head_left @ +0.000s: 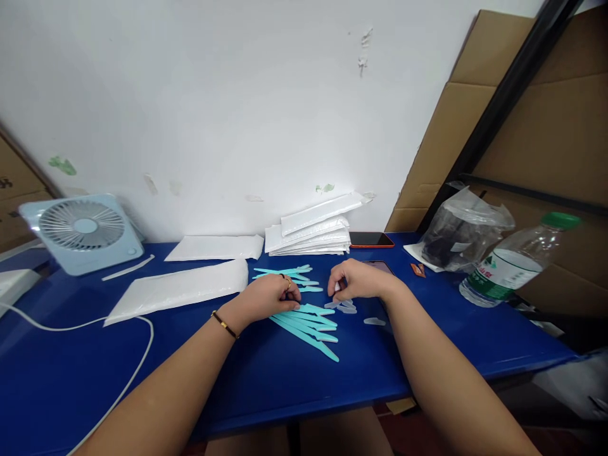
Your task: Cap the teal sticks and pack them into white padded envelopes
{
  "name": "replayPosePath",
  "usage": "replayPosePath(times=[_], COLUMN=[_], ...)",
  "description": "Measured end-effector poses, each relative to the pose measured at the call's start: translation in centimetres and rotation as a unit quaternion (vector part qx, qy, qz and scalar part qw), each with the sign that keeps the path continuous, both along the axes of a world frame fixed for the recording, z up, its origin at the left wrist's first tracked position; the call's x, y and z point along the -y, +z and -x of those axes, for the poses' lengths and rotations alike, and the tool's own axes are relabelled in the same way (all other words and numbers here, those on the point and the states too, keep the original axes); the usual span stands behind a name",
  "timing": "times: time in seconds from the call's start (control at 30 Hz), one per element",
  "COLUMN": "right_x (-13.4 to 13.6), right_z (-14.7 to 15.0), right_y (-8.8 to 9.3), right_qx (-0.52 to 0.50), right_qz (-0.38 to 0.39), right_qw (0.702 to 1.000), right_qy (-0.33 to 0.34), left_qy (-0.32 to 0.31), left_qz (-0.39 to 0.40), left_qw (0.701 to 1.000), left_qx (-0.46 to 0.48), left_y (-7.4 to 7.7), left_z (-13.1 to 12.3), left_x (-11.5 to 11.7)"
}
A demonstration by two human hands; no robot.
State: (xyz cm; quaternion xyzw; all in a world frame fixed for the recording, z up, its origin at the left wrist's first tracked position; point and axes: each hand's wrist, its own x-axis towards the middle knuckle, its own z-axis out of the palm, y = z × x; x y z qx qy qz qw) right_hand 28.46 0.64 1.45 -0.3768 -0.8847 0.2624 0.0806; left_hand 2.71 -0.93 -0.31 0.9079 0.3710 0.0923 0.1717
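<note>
Several turquoise eyebrow razors (311,332) lie fanned out on the blue table, their blade ends pointing right. More of these razors lie in a second group behind my left hand (278,296). That hand is closed, its fingertips on the handle of a razor at the top of the front fan. To the right, my right hand (351,280) pinches a small whitish piece, apparently a blade cap. Below its fingers is a little heap of translucent blade caps (348,308). One single cap (374,322) lies apart, further right.
White padded mailers (308,237) are stacked against the wall, with two more mailers (180,288) lying to the left. A light blue fan (85,231) and a white cable (142,351) are at left. Phones (371,239), a plastic bag (463,231) and a water bottle (510,269) are at right.
</note>
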Motion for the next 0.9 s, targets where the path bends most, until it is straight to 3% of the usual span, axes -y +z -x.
replayPosePath(times=[0.1, 0.27, 0.47, 0.73, 0.9], right_x=[0.13, -0.11, -0.21, -0.18, -0.20], right_z=[0.63, 0.77, 0.49, 0.33, 0.36], right_y=[-0.40, -0.77, -0.68, -0.36, -0.38], right_qx=[0.023, 0.035, 0.044, -0.014, -0.035], right_qz=[0.011, -0.015, 0.000, -0.016, -0.027], right_qw=[1.000, 0.997, 0.996, 0.997, 0.997], right_qy=[0.008, -0.061, -0.077, -0.071, -0.063], left_qy=[0.031, 0.093, 0.068, 0.086, 0.091], left_qz=[0.016, -0.018, 0.049, -0.016, -0.010], left_qw=[0.999, 0.995, 0.996, 0.996, 0.995], left_qx=[-0.025, -0.029, -0.008, 0.014, 0.035], left_y=[-0.11, -0.46, -0.49, 0.33, 0.28], left_z=[-0.08, 0.40, 0.62, 0.41, 0.67], left_x=[-0.03, -0.47, -0.17, 0.16, 0.13])
